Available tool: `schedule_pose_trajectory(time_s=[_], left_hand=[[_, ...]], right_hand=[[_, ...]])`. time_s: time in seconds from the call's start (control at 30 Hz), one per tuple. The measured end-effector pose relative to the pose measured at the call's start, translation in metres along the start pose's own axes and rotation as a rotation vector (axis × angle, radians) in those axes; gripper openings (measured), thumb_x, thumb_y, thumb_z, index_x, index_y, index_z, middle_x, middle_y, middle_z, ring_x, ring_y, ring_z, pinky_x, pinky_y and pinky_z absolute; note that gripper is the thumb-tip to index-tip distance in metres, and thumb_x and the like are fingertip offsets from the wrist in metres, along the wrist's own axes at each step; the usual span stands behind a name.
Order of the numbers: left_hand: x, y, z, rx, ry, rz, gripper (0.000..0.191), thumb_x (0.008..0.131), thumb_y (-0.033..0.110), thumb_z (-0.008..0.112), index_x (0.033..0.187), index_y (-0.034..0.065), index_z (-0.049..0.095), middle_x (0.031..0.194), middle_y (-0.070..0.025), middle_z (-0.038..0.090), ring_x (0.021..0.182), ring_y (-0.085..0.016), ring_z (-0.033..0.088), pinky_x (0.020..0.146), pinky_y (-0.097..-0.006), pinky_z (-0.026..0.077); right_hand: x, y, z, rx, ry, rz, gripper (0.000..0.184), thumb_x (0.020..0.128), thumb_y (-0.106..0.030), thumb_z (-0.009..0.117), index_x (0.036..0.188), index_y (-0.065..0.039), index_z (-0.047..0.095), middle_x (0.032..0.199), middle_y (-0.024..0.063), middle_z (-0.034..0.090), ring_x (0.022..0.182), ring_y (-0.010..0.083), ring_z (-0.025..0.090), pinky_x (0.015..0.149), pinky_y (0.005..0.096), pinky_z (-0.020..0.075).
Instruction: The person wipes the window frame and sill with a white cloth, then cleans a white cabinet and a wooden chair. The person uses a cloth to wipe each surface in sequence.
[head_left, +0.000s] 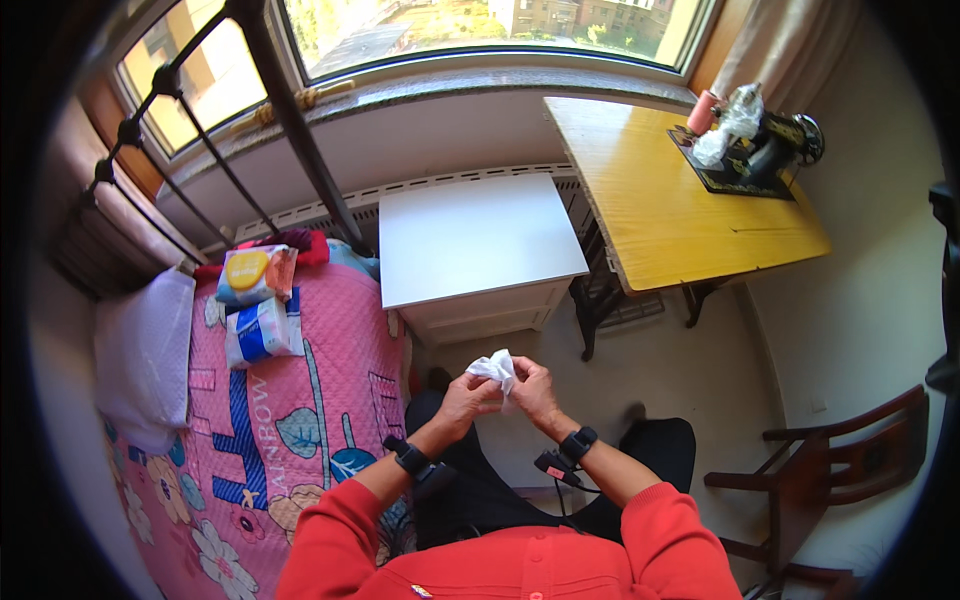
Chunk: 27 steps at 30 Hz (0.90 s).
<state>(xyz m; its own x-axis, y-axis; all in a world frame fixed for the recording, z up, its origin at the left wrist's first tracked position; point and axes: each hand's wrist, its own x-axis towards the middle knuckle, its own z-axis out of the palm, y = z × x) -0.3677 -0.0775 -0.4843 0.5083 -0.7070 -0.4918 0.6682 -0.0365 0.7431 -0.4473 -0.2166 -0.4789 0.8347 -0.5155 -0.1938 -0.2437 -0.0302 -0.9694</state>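
Note:
A crumpled white wipe or tissue (495, 367) is bunched up between my two hands, above my lap. My left hand (466, 403) pinches its lower left side with the fingertips. On the other side, my right hand (534, 390) grips it between thumb and fingers. Part of the cloth hangs down between the hands. Just beyond them stands a white cabinet (480, 232) with a bare-looking top.
At left, a pack of wipes (256, 274) and a blue-and-white soft pack (259, 331) lie on the bed's pink quilt (349, 367). A yellow wooden table (675, 217) carries a black sewing machine (772, 150) at right. A wooden chair (810, 480) stands near the wall.

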Motion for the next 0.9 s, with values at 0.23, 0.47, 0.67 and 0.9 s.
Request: schedule_pose_trajectory(time_s=[0.23,0.47,0.67,0.9], left_hand=[[0.054,-0.035,-0.025,0.163,0.337,0.016,0.016,0.094,0.014,0.062,0.107,0.0066,0.061,0.087,-0.0013,0.062,0.072,-0.012,0.06,0.065,-0.029,0.055],[0.142,0.011,-0.143,0.234,0.976,0.471,0.004,0.096,0.008,0.058,0.096,0.0044,0.059,0.076,-0.0029,0.062,0.055,-0.011,0.058,0.041,-0.0226,0.044],[0.189,0.015,-0.219,-0.045,1.002,0.657,0.006,0.093,0.007,0.061,0.091,0.0014,0.063,0.08,-0.0081,0.067,0.06,-0.02,0.065,0.045,-0.032,0.051],[0.189,0.017,-0.222,-0.05,1.04,0.743,0.006,0.092,0.003,0.062,0.093,0.0088,0.062,0.077,-0.0037,0.065,0.058,-0.015,0.06,0.047,-0.0252,0.046]], right_hand=[[-0.015,0.026,-0.051,-0.067,-0.086,0.054,0.055,0.088,-0.017,0.07,0.135,0.003,0.051,0.106,0.013,0.07,0.087,0.0155,0.069,0.077,0.0291,0.0558],[-0.044,0.091,-0.165,0.064,0.04,0.192,0.039,0.091,-0.019,0.067,0.124,0.002,0.061,0.102,0.0131,0.072,0.088,0.0173,0.071,0.077,0.0297,0.0566],[-0.046,0.136,-0.212,0.181,0.117,0.258,0.036,0.092,-0.015,0.064,0.122,0.004,0.061,0.101,0.0139,0.072,0.085,0.0161,0.071,0.077,0.0287,0.0564],[-0.04,0.146,-0.244,0.368,0.225,0.222,0.034,0.094,-0.014,0.063,0.121,0.006,0.06,0.099,0.0109,0.071,0.085,0.0136,0.069,0.077,0.0255,0.0551]])
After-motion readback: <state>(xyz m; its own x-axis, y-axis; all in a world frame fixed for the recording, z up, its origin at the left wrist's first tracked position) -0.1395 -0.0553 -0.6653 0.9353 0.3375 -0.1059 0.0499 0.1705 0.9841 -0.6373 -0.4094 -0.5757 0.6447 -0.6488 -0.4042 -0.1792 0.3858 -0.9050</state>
